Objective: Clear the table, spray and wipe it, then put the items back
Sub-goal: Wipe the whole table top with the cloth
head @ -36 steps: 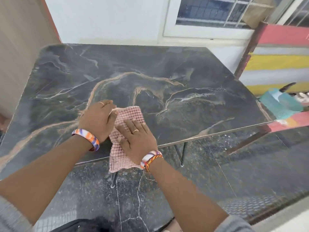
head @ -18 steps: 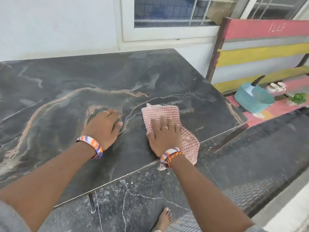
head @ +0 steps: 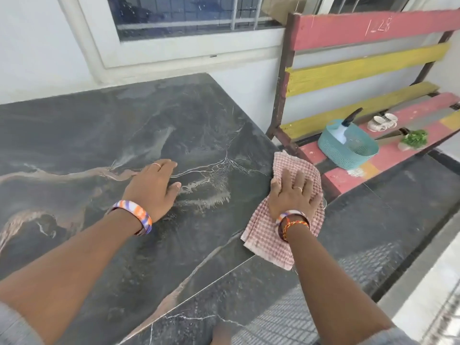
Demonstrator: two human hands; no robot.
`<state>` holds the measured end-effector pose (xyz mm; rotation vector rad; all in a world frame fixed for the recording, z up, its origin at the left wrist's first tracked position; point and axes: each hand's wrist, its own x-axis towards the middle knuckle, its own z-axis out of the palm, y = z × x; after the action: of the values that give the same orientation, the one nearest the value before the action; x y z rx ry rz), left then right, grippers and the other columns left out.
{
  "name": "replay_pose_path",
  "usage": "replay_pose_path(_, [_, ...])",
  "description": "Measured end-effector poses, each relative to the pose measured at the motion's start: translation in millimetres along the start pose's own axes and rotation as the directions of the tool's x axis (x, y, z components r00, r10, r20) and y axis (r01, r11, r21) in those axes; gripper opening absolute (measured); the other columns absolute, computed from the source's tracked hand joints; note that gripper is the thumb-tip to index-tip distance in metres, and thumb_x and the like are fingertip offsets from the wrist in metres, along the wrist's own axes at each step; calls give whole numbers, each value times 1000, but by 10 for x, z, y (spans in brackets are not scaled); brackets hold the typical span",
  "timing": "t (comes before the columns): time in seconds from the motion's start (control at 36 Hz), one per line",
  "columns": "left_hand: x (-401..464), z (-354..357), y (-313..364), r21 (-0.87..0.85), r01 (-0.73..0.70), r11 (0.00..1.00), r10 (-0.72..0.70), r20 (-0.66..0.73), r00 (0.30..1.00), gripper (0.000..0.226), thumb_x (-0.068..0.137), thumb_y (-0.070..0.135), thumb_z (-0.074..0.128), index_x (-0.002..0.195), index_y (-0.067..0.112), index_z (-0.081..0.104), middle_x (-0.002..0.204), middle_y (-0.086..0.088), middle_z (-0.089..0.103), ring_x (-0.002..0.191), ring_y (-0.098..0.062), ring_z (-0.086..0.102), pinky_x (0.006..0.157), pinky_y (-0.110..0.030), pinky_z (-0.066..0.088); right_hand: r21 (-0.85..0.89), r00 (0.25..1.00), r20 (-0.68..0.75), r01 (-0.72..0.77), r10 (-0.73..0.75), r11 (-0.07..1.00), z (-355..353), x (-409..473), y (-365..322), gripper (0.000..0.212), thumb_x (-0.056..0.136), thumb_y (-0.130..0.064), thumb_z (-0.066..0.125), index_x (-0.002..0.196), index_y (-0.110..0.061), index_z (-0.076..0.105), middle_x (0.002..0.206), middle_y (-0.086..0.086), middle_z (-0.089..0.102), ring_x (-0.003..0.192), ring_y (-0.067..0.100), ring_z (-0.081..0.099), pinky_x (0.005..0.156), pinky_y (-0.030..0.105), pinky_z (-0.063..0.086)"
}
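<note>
A dark marble-patterned table (head: 104, 125) fills the left and middle of the view. My right hand (head: 293, 195) presses flat on a pink checked cloth (head: 263, 235) at the table's near right corner; part of the cloth hangs over the edge. My left hand (head: 151, 188) rests flat on the tabletop, fingers apart, holding nothing. On the bench to the right, a teal basket (head: 346, 150) holds a spray bottle (head: 344, 128) with a black trigger. Two white cups (head: 382, 122) and a small green plant (head: 414, 139) stand further along the bench.
The red and yellow wooden bench (head: 368, 70) stands right of the table against the white wall, under a barred window (head: 189, 13). Dark tiled floor (head: 373, 220) lies between table and bench. A pale step edge runs at the lower right.
My right hand has slid the cloth rightwards across the table to its right corner. The left hand stayed flat on the top. The view has turned right, bringing the bench items in.
</note>
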<state>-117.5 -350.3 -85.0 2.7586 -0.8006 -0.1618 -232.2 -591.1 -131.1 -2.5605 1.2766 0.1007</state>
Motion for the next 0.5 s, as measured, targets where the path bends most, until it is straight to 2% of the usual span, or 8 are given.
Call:
replay_pose_path(0.11, [176,28,125,-30,15,999,-15,-2,1000,53,93,24,45,142,11,30,147,-9,36,131,-28,38,104,-38,36,-11,993,-11,-118,118,993,-18,159,-54,57,97,-46,10,150,-27,5,159,6,0,146,31,-4,114,56,-4])
replay_pose_path(0.19, [334,54,161,-33,-16,999,16,-2,1000,52,92,25,47,140,12,32,146,-8,38,129,-28,41,103,-39,38,-38,974,-58,-221,219,974,-43,339,-91,59,97,-46,13,149,-20,13,154,15,22,141,37,18,113,57,6])
replay_pose_path(0.28, [517,78,136,-36,-32,999,33,13,999,52,92,25,47,140,14,33,148,-6,35,133,-26,37,108,-40,36,-33,953,-90,-294,290,955,-84,511,-123,56,97,-44,16,140,-14,35,141,18,42,129,38,36,109,53,20])
replay_pose_path(0.36, [733,62,34,-27,-37,999,37,23,999,50,92,25,47,140,15,36,150,-5,33,136,-25,34,109,-39,33,-55,954,-113,-285,278,957,-118,679,-189,55,97,-43,15,128,-10,47,132,18,52,122,36,45,102,49,26])
replay_pose_path(0.5, [1130,-46,-265,-39,-7,999,8,24,1000,48,90,22,51,136,11,44,149,-8,36,135,-30,36,111,-40,31,-87,960,-124,-261,250,961,-129,995,-493,60,97,-46,11,124,-10,51,126,17,58,116,35,53,98,48,31])
